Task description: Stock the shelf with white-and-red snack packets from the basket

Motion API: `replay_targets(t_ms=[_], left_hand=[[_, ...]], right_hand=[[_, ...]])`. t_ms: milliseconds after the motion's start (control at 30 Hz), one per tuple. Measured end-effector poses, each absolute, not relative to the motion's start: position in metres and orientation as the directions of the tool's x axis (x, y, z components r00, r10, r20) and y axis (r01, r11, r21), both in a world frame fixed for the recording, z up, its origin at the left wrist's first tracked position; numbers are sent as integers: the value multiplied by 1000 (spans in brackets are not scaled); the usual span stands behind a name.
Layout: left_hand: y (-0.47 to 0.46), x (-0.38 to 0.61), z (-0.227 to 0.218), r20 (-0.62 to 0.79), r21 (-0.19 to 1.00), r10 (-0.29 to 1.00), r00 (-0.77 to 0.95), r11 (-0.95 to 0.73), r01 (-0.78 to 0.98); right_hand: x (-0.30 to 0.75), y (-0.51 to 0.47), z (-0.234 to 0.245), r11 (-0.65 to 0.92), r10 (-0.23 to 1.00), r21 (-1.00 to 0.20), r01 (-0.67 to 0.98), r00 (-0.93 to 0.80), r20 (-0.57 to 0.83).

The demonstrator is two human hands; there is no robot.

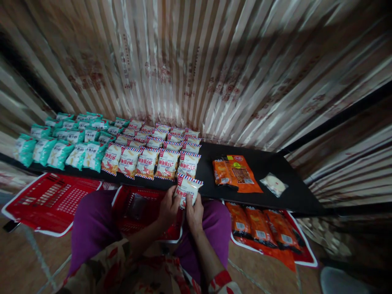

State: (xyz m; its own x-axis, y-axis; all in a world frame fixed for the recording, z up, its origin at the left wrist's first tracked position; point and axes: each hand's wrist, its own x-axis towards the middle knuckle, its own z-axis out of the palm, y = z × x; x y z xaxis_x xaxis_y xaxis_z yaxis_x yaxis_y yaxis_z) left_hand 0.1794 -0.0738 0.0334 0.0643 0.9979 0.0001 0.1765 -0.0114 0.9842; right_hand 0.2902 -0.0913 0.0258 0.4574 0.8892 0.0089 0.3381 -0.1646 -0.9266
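Observation:
Between my two hands is a small white snack bag [187, 189] with a blue-and-red striped edge and red lettering. My left hand [169, 206] grips its left side, fingers curled. My right hand [195, 210] pinches its lower right, with the thumb on the front. The bag is tilted in front of the black table's edge, overlapping the view of the row behind it. Just beyond it, matching white snack bags [167, 164] stand in rows on the black table [205, 185]. Further left are rows of teal snack bags [59, 154].
On the table's right lie orange snack packs [245, 175] and a clear packet with a pale round item [274, 183]. Below stand a red basket at left [39, 204], another between my knees [122, 226], and one holding orange packs [306, 255]. A striped curtain [183, 61] hangs behind.

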Motion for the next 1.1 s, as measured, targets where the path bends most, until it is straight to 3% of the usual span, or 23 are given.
replay_targets(t_ms=[167,333,433,567,900,1100], left_hand=[[-71,185,29,73,954,996,46,-83,287],[-60,189,24,178,910,984,24,-174,376],[-53,189,21,237,877,971,35,-230,422],[-45,190,22,269,854,962,45,-260,451],[-40,199,38,211,848,971,111,-238,474],[-31,194,38,291,794,946,139,-320,517]], right_hand=[[304,-79,27,-120,916,-910,396,398,53],[311,-65,21,55,875,-815,577,366,318],[314,-58,19,95,861,-770,631,336,381],[316,-52,19,94,876,-774,626,318,363],[324,-47,17,-15,912,-926,377,384,141],[320,-43,15,-26,912,-928,372,389,130]])
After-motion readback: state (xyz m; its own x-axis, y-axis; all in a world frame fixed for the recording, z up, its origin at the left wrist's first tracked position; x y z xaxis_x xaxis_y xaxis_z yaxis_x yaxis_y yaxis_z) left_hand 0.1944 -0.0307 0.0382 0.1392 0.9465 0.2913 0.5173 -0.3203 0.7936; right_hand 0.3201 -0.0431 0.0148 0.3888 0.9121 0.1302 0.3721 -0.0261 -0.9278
